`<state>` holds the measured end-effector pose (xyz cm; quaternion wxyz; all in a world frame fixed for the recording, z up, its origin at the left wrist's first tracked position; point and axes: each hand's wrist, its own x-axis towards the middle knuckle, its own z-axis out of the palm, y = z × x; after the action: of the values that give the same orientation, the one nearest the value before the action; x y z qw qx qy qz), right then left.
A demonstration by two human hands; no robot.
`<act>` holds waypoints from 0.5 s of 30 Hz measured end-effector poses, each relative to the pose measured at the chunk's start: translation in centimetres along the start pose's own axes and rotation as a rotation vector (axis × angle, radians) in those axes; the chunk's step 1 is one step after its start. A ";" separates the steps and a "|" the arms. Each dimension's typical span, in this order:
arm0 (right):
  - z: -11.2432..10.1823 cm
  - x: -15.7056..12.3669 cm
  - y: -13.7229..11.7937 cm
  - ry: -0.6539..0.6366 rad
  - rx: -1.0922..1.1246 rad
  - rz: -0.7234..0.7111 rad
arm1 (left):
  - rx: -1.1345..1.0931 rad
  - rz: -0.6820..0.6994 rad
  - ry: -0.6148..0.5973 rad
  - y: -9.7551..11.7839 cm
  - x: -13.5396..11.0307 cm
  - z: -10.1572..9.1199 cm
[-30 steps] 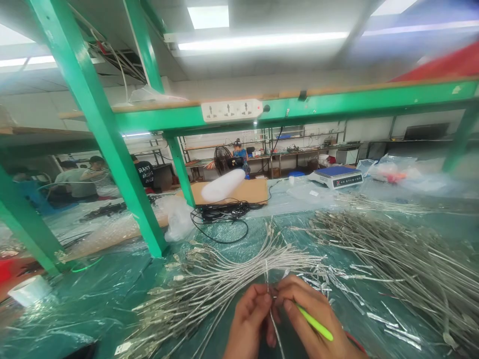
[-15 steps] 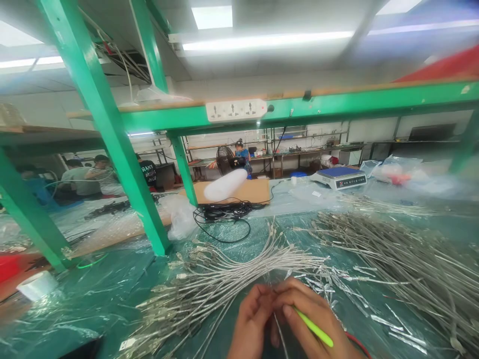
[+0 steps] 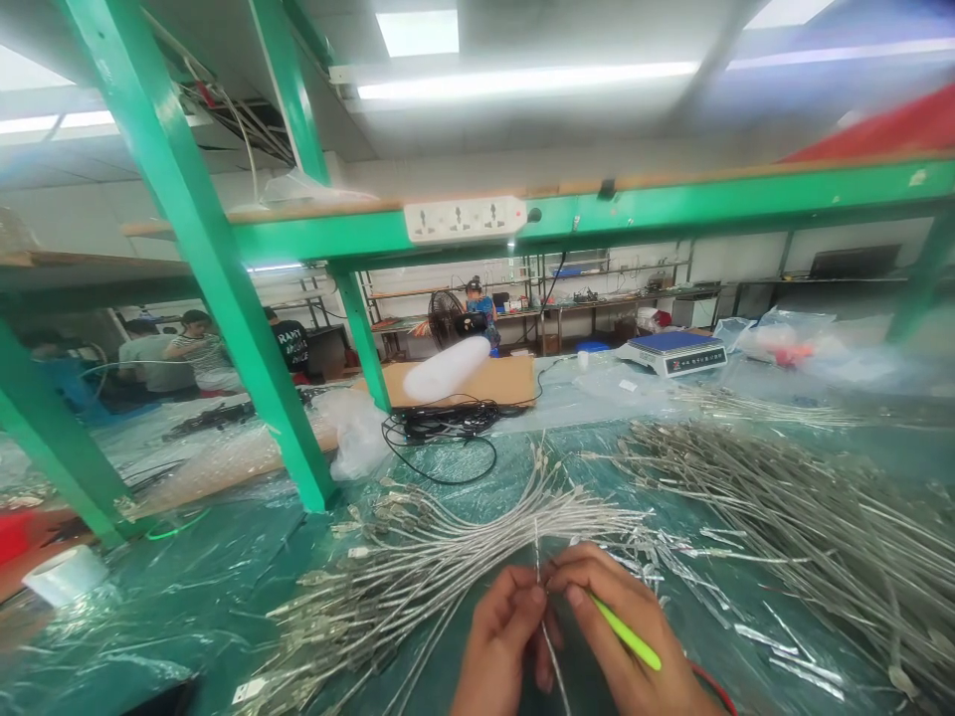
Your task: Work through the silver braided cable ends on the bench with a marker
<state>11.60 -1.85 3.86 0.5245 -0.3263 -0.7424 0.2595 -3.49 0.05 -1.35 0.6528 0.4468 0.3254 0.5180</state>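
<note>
My left hand (image 3: 501, 631) is closed, thumb and forefinger pinching a thin silver cable (image 3: 552, 656). The cable's end sticks up above the fingertips, and its lower length runs down between my hands. Closed around a slim yellow-green tool (image 3: 631, 636), my right hand (image 3: 608, 597) has its fingertips close beside the pinched cable. The tool's working tip is hidden by the fingers, so its kind is unclear. Just beyond my hands lies a fanned bundle of silver cables (image 3: 463, 542) with connectors at their left ends. Shiny strips of foil (image 3: 791, 661) are scattered to the right.
A large heap of grey cables (image 3: 783, 517) covers the right side. Behind stand a blue-topped scale (image 3: 675, 353), coiled black cable (image 3: 448, 418) and a white roll (image 3: 448, 368). A green post (image 3: 246, 338) rises at left, under a green beam with a power strip (image 3: 464, 219). People sit farther back.
The silver cable's end now shows upright above my left fingertips. My right fingertips have drawn slightly away from the left ones. The view has shifted a little.
</note>
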 end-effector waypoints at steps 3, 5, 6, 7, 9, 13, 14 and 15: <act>0.0 0.1 -0.4 -0.059 0.058 -0.013 | 0.003 0.012 0.006 0.2 -0.1 -0.1; -0.1 0.1 -0.7 -0.125 0.100 -0.040 | -0.009 0.022 0.016 0.4 -0.1 -0.2; -0.1 0.2 -0.8 -0.141 0.112 -0.044 | -0.014 0.021 0.021 0.6 -0.1 -0.2; -0.1 0.2 -0.9 -0.141 0.117 -0.042 | -0.016 0.019 0.022 0.7 0.0 -0.1; -0.1 0.2 -0.8 -0.115 0.111 -0.037 | -0.013 0.018 0.014 0.8 0.0 0.0; -0.1 0.2 -0.5 -0.068 0.092 -0.030 | -0.018 0.032 0.014 0.6 0.0 0.1; -0.1 0.2 -0.4 -0.057 0.089 -0.023 | -0.022 0.031 0.010 0.5 0.0 0.1; -0.1 0.2 -0.3 -0.051 0.086 -0.019 | -0.024 0.030 0.003 0.5 0.0 0.1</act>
<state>11.63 -1.93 4.25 0.5214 -0.2898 -0.7465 0.2946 -3.59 0.10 -0.90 0.6499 0.4430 0.3134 0.5322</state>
